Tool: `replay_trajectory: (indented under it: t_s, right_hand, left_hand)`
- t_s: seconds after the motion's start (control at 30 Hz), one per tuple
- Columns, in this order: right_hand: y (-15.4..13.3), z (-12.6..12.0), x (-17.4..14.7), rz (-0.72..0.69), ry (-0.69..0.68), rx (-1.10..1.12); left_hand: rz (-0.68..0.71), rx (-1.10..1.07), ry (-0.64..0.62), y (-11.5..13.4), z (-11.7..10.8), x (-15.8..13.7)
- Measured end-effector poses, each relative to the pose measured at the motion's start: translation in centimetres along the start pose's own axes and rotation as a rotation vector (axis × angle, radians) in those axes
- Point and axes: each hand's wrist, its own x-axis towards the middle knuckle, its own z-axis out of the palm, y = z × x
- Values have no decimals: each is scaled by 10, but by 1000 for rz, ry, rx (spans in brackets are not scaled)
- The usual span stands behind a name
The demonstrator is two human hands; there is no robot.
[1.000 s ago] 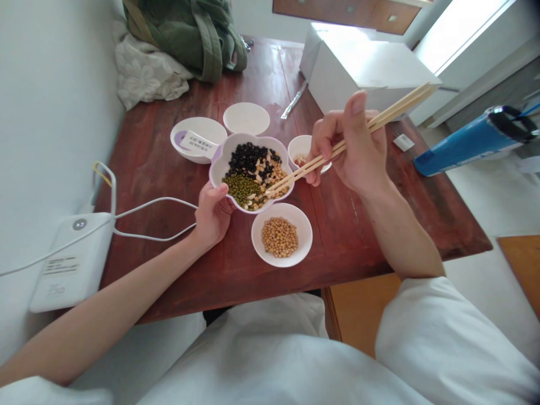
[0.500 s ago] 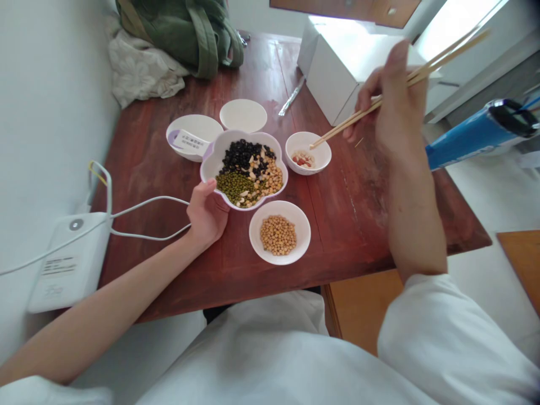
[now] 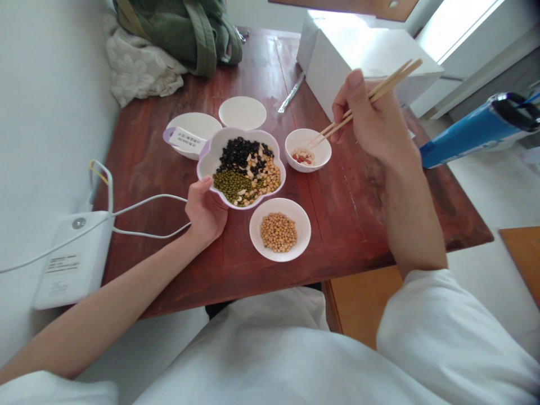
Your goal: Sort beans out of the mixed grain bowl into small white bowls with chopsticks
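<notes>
My left hand (image 3: pixel 205 209) grips the near-left rim of a flower-shaped bowl (image 3: pixel 210 158) filled with black beans, green beans, yellow beans and pale bits. My right hand (image 3: pixel 373 121) holds a pair of wooden chopsticks (image 3: pixel 366 100); their tips hang over a small white bowl (image 3: pixel 307 149) that holds a few peanuts and pale bits. A white bowl of yellow soybeans (image 3: pixel 279 229) sits just in front of the flower-shaped bowl.
On the red-brown wooden table (image 3: pixel 354 214) stand two more white dishes (image 3: pixel 242 112), one holding a label. A white box (image 3: pixel 358 56), a green bag (image 3: pixel 185 28) and pale cloth lie at the back. A white device with cables (image 3: pixel 70 256) sits left; a blue cylinder (image 3: pixel 476 132) at the right.
My right hand lifted the chopsticks out of the flower-shaped bowl, swung right and up, then came back down over the small peanut bowl. My left hand kept its grip.
</notes>
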Motion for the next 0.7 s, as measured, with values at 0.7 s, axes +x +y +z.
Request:
replay_trajectory:
  t_s: [0.7]
  right_hand:
    - [-67, 22, -49, -351, -841, -215]
  left_hand:
    - [128, -123, -24, 0, 2, 4]
